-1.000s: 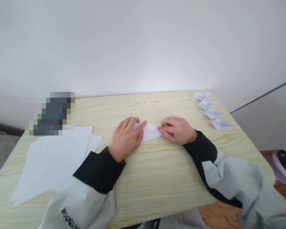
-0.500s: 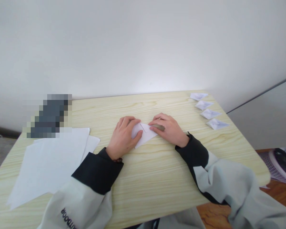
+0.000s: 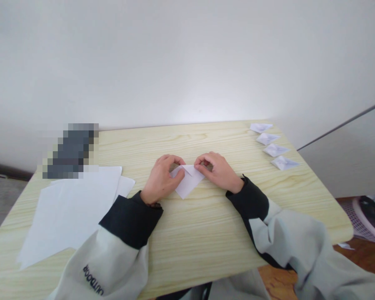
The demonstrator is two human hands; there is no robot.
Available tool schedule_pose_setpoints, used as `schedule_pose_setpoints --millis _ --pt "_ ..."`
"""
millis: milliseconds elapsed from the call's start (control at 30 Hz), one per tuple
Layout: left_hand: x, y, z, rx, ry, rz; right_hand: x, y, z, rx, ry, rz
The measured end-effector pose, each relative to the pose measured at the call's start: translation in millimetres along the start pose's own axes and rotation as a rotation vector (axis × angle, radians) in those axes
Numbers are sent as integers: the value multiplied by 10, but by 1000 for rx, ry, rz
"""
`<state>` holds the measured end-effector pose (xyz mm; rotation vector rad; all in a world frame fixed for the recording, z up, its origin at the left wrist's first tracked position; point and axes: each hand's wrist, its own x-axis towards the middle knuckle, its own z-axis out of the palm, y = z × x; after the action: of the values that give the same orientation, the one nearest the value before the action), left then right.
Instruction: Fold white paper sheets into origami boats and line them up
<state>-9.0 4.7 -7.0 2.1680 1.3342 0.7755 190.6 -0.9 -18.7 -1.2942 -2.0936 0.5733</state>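
Note:
A small folded piece of white paper (image 3: pixel 186 182) is between my hands at the middle of the table, one corner pointing toward me. A crease or flap edge runs slantwise across its upper part. My left hand (image 3: pixel 163 177) pinches its left side, thumb on the near face and fingers behind. The thumb and forefinger of my right hand (image 3: pixel 218 168) pinch the upper right corner. Parts of both upper corners are hidden by my fingers.
White sheets (image 3: pixel 75 212) lie in a loose stack on the left, beside a dark pixelated object (image 3: pixel 71 150). Several folded paper boats (image 3: pixel 275 150) form a row at the right edge of the wooden table (image 3: pixel 200 246). A pink basket (image 3: pixel 367 221) stands on the floor at right.
The folded paper has turned so its corner points more directly at me. My right fingers have drawn into a tighter pinch at its upper right corner. The view has shifted slightly.

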Motion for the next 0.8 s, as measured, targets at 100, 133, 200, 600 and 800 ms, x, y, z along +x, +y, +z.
schedule_pose_setpoints --millis 100,133,200,600,800 --pt "-6 23 -8 -32 2 -6 -10 -19 1 37 18 -37" --pt "-6 26 -7 -38 9 -7 -14 -26 1 47 25 -53" --pt "-3 25 -4 -45 17 3 -21 -46 5 56 40 -76" --pt "-9 12 42 -33 -10 96 -30 -90 64 63 21 -74" --pt "-5 -13 -5 -139 -54 22 -15 -74 18 113 -29 -91"
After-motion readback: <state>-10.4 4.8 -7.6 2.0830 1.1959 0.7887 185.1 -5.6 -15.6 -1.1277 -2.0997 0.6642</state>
